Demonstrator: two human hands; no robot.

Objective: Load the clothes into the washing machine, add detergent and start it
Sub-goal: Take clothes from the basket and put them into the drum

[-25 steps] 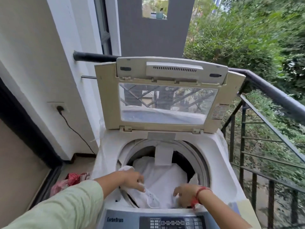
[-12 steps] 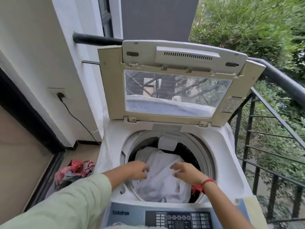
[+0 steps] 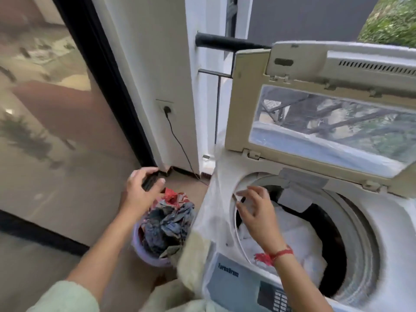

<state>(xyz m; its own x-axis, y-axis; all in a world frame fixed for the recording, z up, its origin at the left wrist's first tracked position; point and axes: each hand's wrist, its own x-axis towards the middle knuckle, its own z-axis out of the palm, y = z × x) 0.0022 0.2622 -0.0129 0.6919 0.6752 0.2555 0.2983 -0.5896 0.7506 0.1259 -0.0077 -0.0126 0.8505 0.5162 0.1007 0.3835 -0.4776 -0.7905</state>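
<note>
A: What is nearest, at the bottom of the frame?

B: At the lower left a pale green sleeve, and at the lower middle the control panel of the washing machine, with small buttons on it.

A: And the hands?

B: The left hand is left of centre, above a lilac basket on the floor. Its fingers are spread and curved and it has hold of nothing. The right hand is over the left rim of the drum opening. Its fingers are loose and apart, and I see no cloth between them. On its wrist there is a red thread.

A: Where are the clothes?

B: In two places. White laundry lies inside the drum, under and right of the right hand. Dark blue and red clothes fill the basket just beside the machine, under the left hand. The picture is blurred, so I cannot tell whether the left fingertips touch the pile.

A: What is farther back?

B: The lid stands open at the upper right, with a window in it. At the centre, a black cable goes from a wall socket down to the floor. A glass door fills the left side.
</note>
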